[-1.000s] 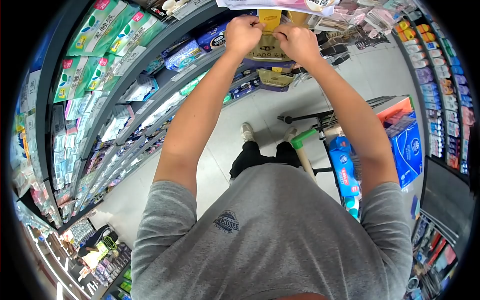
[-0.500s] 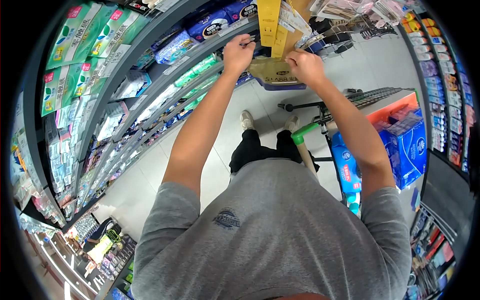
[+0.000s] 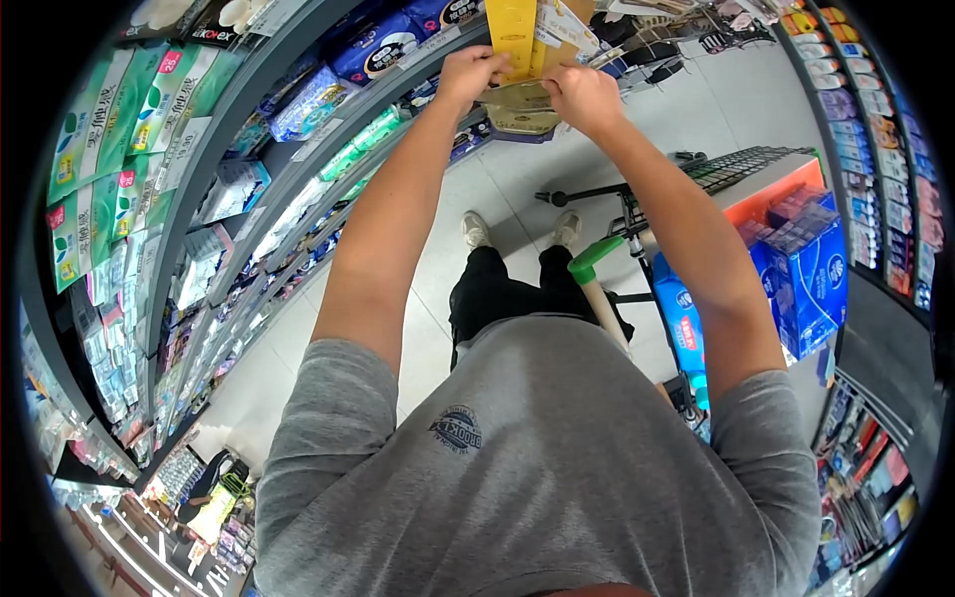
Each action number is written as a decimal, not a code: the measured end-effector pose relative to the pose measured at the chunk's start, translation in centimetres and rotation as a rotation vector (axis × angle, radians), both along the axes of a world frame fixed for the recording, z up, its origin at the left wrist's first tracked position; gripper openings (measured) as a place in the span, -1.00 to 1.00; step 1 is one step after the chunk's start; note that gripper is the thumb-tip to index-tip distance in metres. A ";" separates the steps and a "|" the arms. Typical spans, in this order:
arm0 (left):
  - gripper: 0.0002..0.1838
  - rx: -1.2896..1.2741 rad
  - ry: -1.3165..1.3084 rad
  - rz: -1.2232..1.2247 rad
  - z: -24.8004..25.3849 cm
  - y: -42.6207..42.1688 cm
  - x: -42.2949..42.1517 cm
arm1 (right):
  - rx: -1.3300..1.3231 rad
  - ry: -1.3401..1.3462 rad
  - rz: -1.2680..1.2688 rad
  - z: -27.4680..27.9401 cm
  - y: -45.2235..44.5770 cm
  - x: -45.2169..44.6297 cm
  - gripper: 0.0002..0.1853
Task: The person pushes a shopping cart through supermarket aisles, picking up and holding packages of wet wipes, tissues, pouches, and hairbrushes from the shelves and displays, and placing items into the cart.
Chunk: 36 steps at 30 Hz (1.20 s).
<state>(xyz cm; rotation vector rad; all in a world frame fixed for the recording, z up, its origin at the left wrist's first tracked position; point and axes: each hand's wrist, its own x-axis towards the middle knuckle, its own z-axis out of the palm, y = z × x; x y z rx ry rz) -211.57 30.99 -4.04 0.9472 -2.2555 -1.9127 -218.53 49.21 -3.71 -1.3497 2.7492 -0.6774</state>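
An olive-gold package (image 3: 524, 119) with printed characters and a purple lower edge hangs in front of me at the shelf end. My right hand (image 3: 587, 97) is closed, pinching its upper right corner. My left hand (image 3: 470, 76) is at the upper left side, its fingers curled in against the top edge; their exact hold is partly hidden. Just behind the fingers hangs a yellow printed strip (image 3: 510, 40), beside a white price card (image 3: 567, 30).
Shelves on the left carry green packs (image 3: 95, 119) and blue-purple packs (image 3: 373, 50). A shopping cart with a green-ended handle (image 3: 595, 257) stands at my right, holding a blue pack (image 3: 808, 284) and an orange box (image 3: 776, 191). More stocked shelves (image 3: 860, 149) line the far right.
Both hands and the package have shifted up and slightly left in view. The left fingers have come in to the package, whose top now tilts and folds. The view has turned slightly.
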 end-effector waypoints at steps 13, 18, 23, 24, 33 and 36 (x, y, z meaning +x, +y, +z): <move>-0.66 -0.139 -0.075 -0.097 0.6 0.3 1.1 | -0.046 0.023 0.037 0.3 -0.7 0.0 -0.87; -0.63 -0.250 -0.128 -0.154 1.0 0.4 1.1 | -0.100 0.066 0.055 1.3 -1.0 -0.1 -0.86; -0.58 -0.261 -0.184 -0.169 2.1 0.7 1.1 | -0.048 -0.010 -0.031 1.8 -0.9 0.0 -0.84; -0.58 -0.262 -0.185 -0.170 2.1 0.8 1.2 | -0.049 -0.010 -0.031 1.6 -0.9 0.0 -0.84; -0.58 -0.250 -0.137 -0.156 1.3 1.0 1.4 | 0.045 -0.176 -0.110 -0.3 -1.1 -0.4 -0.80; -0.58 -0.331 -0.141 -0.158 1.6 1.0 1.6 | -0.017 -0.216 -0.103 -0.8 -1.2 -0.5 -0.82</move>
